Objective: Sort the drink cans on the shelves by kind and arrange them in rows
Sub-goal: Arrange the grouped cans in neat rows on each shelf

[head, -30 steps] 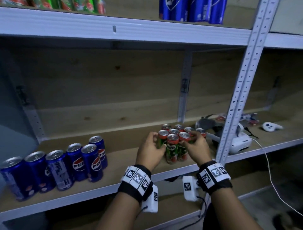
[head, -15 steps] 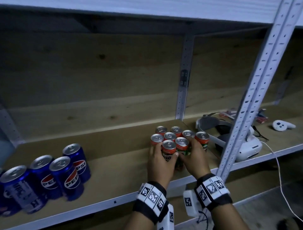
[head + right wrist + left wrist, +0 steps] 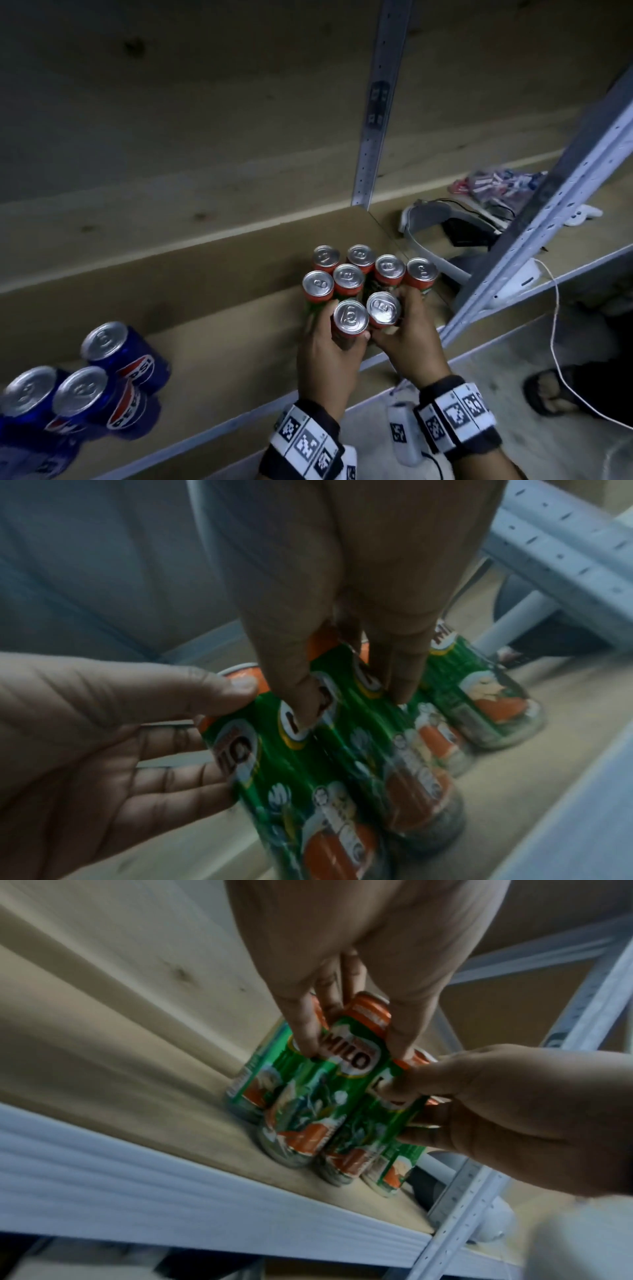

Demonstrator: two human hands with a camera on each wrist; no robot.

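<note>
Several green-and-orange Milo cans point(image 3: 370, 274) stand clustered on the wooden shelf point(image 3: 222, 329), right of centre. My left hand point(image 3: 337, 334) grips the front-left Milo can point(image 3: 350, 317), thumb and fingers curled round its upper part point(image 3: 342, 1056). My right hand point(image 3: 394, 320) grips the neighbouring front-right Milo can point(image 3: 383, 308), its fingers point(image 3: 301, 710) straddling the can's top point(image 3: 346, 696). The two held cans touch side by side. In the left wrist view their bases point(image 3: 294, 1153) look to be on the board. Blue Pepsi cans point(image 3: 113, 363) stand at the shelf's far left.
A slanted grey upright post point(image 3: 534, 219) rises just right of the cluster. Behind it lie a white headset point(image 3: 424, 219), a white controller point(image 3: 582, 214) and a white cable point(image 3: 555, 325). The shelf's white front edge point(image 3: 171, 1191) runs below the cans. A sandalled foot point(image 3: 555, 390) shows on the floor.
The head view has dropped and closed in on the Milo cluster. Both hands moved from the cluster's sides onto the two front cans.
</note>
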